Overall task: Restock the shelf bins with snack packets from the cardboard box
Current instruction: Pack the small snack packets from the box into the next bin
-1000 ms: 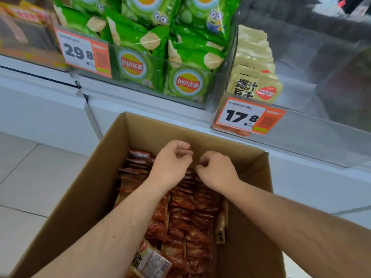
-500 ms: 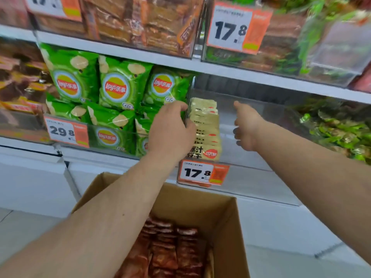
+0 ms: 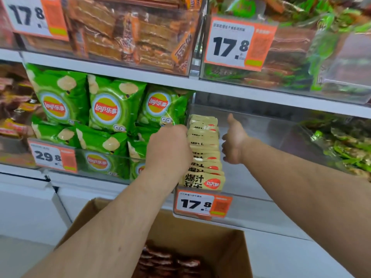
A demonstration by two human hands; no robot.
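A row of cream snack packets [image 3: 204, 155] stands on edge at the left end of a clear shelf bin [image 3: 261, 211]. My left hand [image 3: 168, 151] covers the row's left side, with its fingers curled over the packets' tops. Against the row's right side sits my right hand [image 3: 233, 144], fingers curled and thumb up, with nothing seen in it. Below my arms, the open cardboard box [image 3: 200, 231] holds several dark red packets [image 3: 170, 263].
Green crisp bags [image 3: 104, 109] fill the bin to the left, behind a 29.8 tag [image 3: 52, 157]. The cream packets' bin is bare to the right of my hand. Green-wrapped snacks [image 3: 345, 151] lie in the far right bin. Full bins line the shelf above [image 3: 140, 43].
Both hands rose out of the cardboard box to the shelf bin. They now flank the row of cream packets. The view has tilted up from the box to the shelves.
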